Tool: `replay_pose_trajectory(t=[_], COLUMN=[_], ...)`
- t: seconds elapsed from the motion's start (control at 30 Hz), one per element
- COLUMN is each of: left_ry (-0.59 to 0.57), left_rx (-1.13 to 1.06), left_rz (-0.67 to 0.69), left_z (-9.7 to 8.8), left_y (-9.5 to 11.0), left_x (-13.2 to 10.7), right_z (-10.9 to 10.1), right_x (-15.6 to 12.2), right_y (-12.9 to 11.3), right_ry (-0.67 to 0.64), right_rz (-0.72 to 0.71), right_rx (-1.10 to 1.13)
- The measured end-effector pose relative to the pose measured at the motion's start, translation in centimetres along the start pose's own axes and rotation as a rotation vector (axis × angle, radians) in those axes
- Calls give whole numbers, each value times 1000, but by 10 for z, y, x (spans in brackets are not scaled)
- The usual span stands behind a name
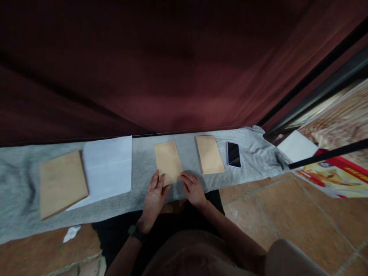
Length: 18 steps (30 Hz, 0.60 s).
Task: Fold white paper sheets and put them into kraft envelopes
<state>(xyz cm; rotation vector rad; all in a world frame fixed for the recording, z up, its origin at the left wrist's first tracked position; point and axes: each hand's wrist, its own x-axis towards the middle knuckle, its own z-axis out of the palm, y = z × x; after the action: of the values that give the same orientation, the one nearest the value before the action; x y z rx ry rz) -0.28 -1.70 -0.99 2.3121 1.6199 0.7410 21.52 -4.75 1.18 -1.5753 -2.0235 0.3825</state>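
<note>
A tan envelope (168, 161) lies on a grey cloth (143, 188) spread over the floor in front of me. My left hand (153, 197) rests with fingers stretched flat on the envelope's near left corner. My right hand (193, 188) presses its fingertips on the near right corner, fingers slightly curled. Neither hand lifts anything. A dark watch sits on my left wrist.
A second tan envelope (209, 154) and a black phone (234, 154) lie to the right. White paper (107, 168) and a larger tan envelope stack (61, 184) lie left. A dark red curtain hangs behind; tiled floor, a printed poster (333, 174) and a white sheet (297, 147) are right.
</note>
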Motion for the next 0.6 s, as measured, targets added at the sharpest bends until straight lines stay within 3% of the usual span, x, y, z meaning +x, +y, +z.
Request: replay_pose_trajectory(t=[0.13, 0.33, 0.6], left_ry=[55, 67, 31], left_rx=[-255, -856, -874], left_rz=[-251, -657, -678], left_z=[-3, -16, -21], left_y=[18, 32, 37], left_x=[1, 24, 44], right_z=[2, 16, 17], right_x=[7, 12, 11], right_y=[-5, -14, -15], right_ry=[13, 115, 141], right_rz=[96, 217, 228], right_rx=[-12, 52, 77])
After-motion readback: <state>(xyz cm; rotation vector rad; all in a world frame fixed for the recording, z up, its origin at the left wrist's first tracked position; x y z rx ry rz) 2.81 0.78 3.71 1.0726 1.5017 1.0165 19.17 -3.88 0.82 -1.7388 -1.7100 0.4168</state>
